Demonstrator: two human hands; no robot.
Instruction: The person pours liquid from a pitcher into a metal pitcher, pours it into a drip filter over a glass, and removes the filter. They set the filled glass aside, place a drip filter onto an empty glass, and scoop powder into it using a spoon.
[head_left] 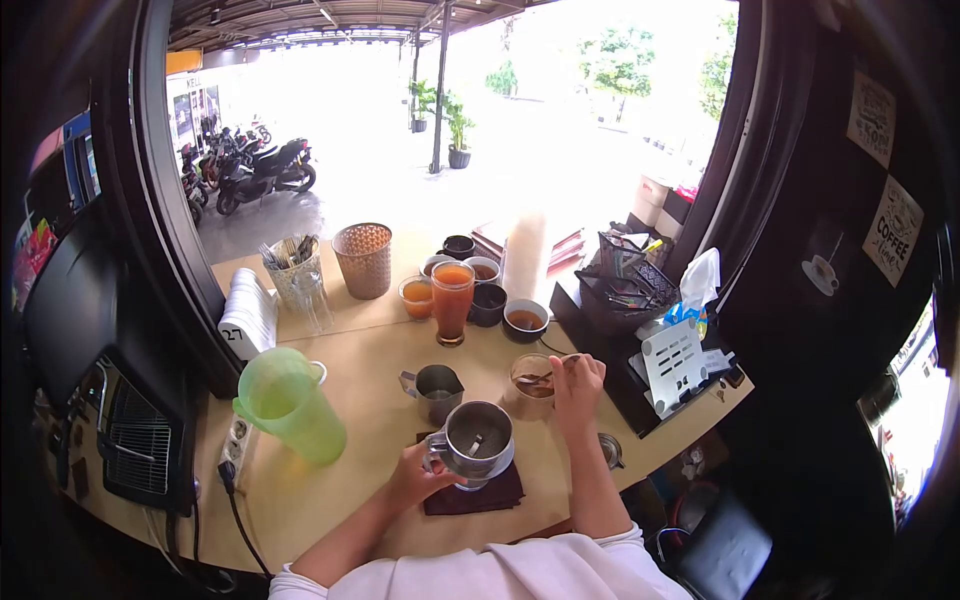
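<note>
My left hand (pixel 418 476) grips the handle of a metal coffee drip filter (pixel 462 455), its fingers wrapped at the side. The filter is open at the top, with a small metal piece showing inside. It is above a dark folded cloth (pixel 505 492); a clear base shows partly beneath it. My right hand (pixel 578 385) is closed on a spoon (pixel 543 381), whose lower end is in a glass jar (pixel 528 402) with brown contents. Just behind the filter stands a small metal pitcher (pixel 438 396).
A tall glass of orange-red drink (pixel 453 305) stands among several small bowls. To the left are a green pitcher (pixel 300 410), a power strip (pixel 236 445) and a woven basket (pixel 363 262). A black organizer (pixel 625 285) borders the right side. The counter edge (pixel 690 435) slopes down rightward.
</note>
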